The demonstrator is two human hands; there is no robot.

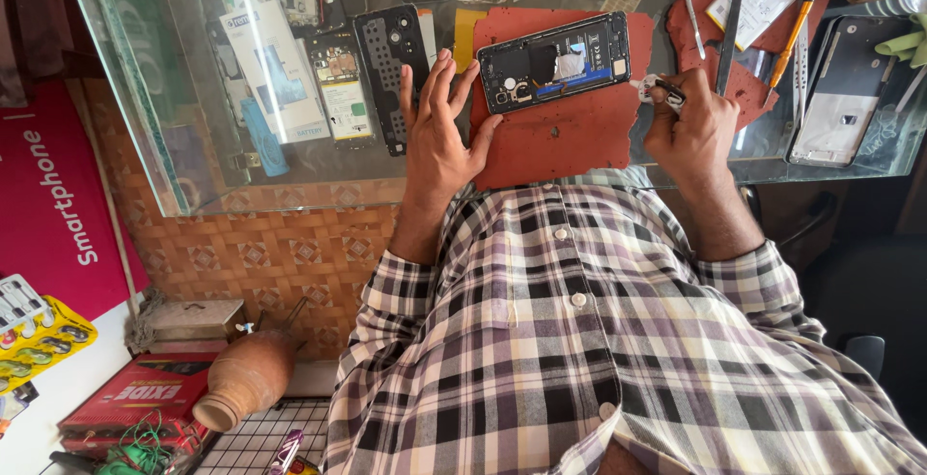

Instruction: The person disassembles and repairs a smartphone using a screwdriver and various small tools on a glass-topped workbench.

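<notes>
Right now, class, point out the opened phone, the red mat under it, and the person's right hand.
opened phone (553,62), head view, on its exposed inner frame.
red mat (560,137), head view, on its bare part below the phone.
right hand (688,127), head view, on its back.

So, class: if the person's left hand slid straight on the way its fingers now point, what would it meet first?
The left hand lies flat with fingers spread, pointing up the picture. Its fingertips already sit at the black perforated phone cover under the glass counter, so on top the way looks free until the parts at the far edge; depth is unclear.
</notes>
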